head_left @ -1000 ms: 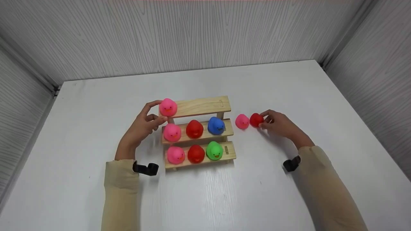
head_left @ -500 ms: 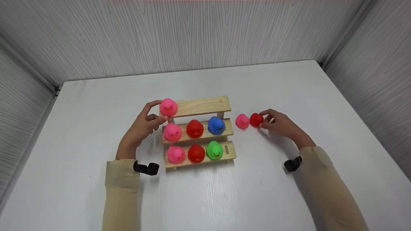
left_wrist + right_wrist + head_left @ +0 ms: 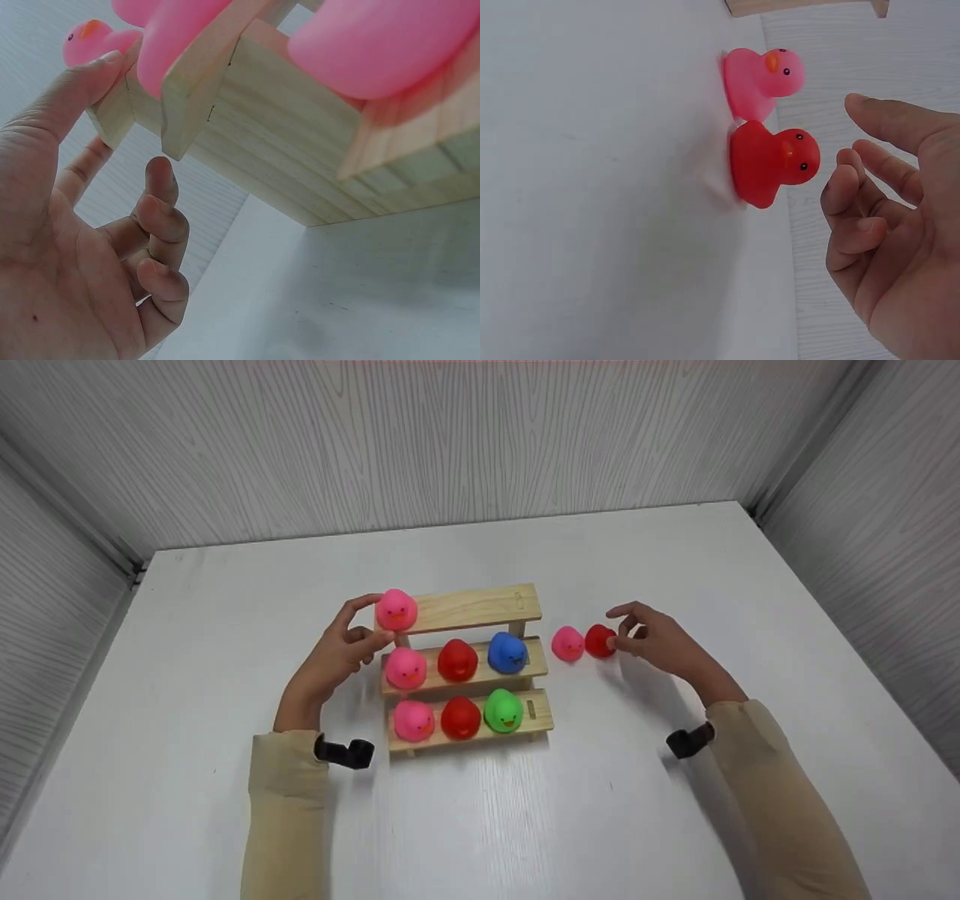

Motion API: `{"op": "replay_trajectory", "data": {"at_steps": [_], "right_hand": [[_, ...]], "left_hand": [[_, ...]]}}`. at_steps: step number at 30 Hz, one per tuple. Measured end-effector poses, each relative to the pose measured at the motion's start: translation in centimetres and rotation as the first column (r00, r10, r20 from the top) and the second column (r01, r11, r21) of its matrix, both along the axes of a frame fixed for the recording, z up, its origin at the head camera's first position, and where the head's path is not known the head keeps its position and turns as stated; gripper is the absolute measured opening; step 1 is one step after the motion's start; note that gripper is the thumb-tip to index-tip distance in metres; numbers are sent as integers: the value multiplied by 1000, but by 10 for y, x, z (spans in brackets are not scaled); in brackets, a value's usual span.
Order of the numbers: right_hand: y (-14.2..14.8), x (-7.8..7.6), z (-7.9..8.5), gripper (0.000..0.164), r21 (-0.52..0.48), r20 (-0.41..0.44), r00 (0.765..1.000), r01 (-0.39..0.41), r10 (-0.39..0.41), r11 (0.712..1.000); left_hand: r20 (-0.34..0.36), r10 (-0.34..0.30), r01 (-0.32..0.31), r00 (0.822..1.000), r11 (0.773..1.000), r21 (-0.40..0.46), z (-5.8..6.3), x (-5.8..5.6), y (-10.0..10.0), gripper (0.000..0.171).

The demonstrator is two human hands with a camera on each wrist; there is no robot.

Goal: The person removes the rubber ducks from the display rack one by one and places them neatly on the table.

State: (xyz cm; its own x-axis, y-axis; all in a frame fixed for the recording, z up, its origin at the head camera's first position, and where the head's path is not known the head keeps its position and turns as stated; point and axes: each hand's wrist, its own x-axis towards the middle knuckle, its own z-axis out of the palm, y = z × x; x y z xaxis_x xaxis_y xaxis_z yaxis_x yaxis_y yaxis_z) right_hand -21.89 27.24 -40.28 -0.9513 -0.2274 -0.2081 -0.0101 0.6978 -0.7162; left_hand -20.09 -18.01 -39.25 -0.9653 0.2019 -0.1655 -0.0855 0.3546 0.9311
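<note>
A three-tier rack (image 3: 480,606) stands mid-frame on a counter (image 3: 480,817), a wall (image 3: 480,442) behind. One toy duck (image 3: 397,610) sits at the top tier's left end, by the left grip (image 3: 330,651); three ducks (image 3: 457,661) line the middle tier, another trio (image 3: 460,718) the lowest. Right of the rack, an inner duck (image 3: 568,643) and outer duck (image 3: 598,641) sit side by side on the counter, left of the right grip (image 3: 660,641).

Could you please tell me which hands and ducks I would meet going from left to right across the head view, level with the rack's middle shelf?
Left hand, shelved pink duck, shelved red duck, shelved blue duck, loose pink duck, loose red duck, right hand.
</note>
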Motion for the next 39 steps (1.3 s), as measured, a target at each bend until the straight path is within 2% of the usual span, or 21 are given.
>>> {"op": "replay_trajectory", "data": {"at_steps": [10,30,39], "right_hand": [[-6,0,22,42,-24,-69,997,-25,23,999],[-21,-2,39,44,-155,-138,990,-35,14,987],[-36,-5,43,40,-191,-150,988,4,-33,982]], "left_hand": [[11,0,0,1000,1000,0,1,-1,-2,64],[8,3,-3,1000,1000,8,2,0,-2,64],[4,2,-2,1000,1000,13,4,2,-1,63]]}}
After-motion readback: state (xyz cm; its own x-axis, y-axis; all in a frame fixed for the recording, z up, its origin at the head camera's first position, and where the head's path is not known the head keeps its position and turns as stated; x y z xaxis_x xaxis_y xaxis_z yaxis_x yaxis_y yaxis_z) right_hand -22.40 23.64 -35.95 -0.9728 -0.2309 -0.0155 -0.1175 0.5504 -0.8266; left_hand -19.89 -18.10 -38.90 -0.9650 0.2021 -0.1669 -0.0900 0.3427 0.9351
